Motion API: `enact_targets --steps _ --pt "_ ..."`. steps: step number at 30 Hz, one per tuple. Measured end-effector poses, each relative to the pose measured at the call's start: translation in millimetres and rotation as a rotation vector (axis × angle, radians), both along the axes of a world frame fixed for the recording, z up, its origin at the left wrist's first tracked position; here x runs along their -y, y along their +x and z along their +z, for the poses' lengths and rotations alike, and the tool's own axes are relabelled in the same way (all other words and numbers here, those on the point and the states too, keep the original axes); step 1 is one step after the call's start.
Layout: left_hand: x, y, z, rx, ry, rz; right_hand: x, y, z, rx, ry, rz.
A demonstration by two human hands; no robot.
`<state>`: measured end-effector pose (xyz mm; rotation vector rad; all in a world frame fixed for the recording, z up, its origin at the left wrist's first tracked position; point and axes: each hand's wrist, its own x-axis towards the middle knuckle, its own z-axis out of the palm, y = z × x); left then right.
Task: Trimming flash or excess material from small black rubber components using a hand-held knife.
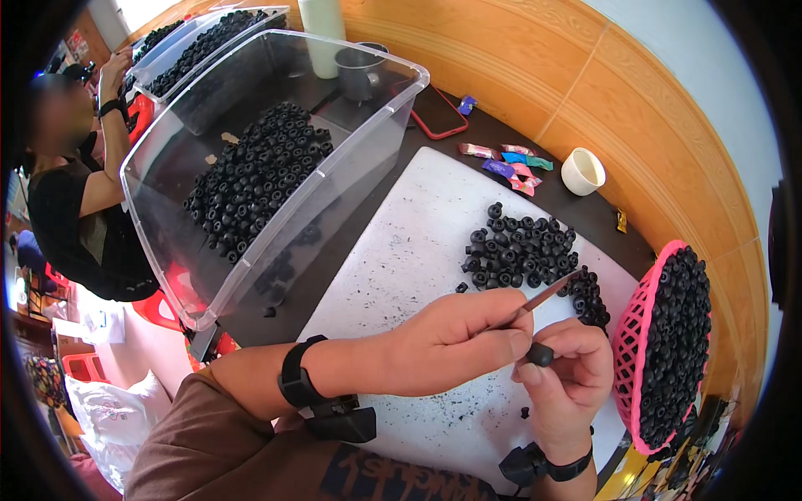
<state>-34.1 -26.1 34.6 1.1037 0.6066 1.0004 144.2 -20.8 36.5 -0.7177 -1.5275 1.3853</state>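
Observation:
My left hand [455, 338] is closed around a small knife [549, 292], its blade pointing away to the upper right. In the fingertips of my right hand [572, 376] is a small black rubber piece [540, 355], pinched close to my left thumb. Both hands are above a white board [376, 271] sprinkled with black crumbs. Just beyond them lies a loose pile of similar black rubber pieces [514, 250], rounded with a narrower neck. Part of the pile is hidden behind the blade and my fingers.
A clear plastic bin [334, 179] holding many black pieces stands at left. At right a pink basket [631, 334] is heaped with them. Wrapped candies [518, 167], a phone [440, 113], a white cup [582, 172] and a metal mug [361, 75] sit behind. Another person [83, 209] is at far left.

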Motion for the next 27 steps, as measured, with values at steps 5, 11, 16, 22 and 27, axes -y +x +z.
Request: enact_targets --steps 5,11,16,22,27 --pt "0.0 -1.6 -2.5 0.071 -0.009 -0.042 1.0 0.4 1.2 -0.106 -0.126 0.08" --pt "0.4 0.2 -1.8 0.044 0.088 -0.034 1.7 0.2 1.4 -0.127 -0.152 0.091" --pt "-0.6 -1.7 2.3 0.035 0.055 -0.036 1.4 -0.7 5.2 -0.163 -0.239 0.096" --pt "2.2 0.3 -0.8 -0.139 0.282 0.126 3.0 -4.6 9.0 -0.22 -0.267 0.062" --pt "1.3 -0.9 -1.8 -0.174 0.328 0.145 2.2 -1.6 4.0 -0.155 -0.189 0.042"
